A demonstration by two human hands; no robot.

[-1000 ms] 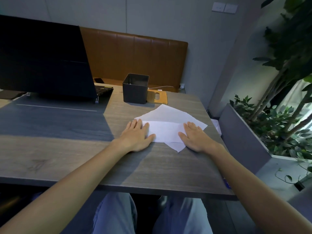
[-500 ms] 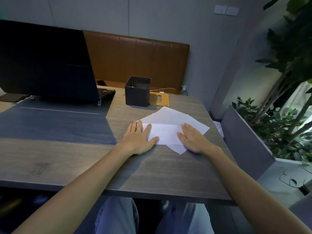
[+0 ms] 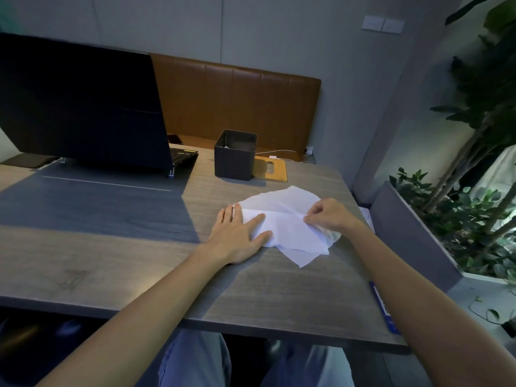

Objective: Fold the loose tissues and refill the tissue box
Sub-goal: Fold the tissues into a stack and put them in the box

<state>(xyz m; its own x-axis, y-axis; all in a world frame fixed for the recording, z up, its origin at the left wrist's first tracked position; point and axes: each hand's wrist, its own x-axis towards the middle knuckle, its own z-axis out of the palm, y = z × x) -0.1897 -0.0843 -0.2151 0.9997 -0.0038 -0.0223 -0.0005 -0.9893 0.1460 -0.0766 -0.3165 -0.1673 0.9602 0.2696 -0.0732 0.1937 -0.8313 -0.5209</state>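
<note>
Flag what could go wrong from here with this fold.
1. The right hand pinches the thin white tissue sheets while the left hand presses them flat; pulling may tear them.
2. The sheets lie skewed, corners fanned out, so the fold may come out crooked and fit the dark square tissue box badly.
3. They lie near the right edge of the grey wooden table and might slide off.

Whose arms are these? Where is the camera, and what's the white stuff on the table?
They belong to a person; there is no robot here. The camera sits on the person's head and looks down, so you see both arms reaching out. On the wooden table lie loose tissues. The left hand lies flat on their left edge, pressing down. The right hand pinches one of them between its fingertips. Behind stand an open dark box and a laptop.
</note>
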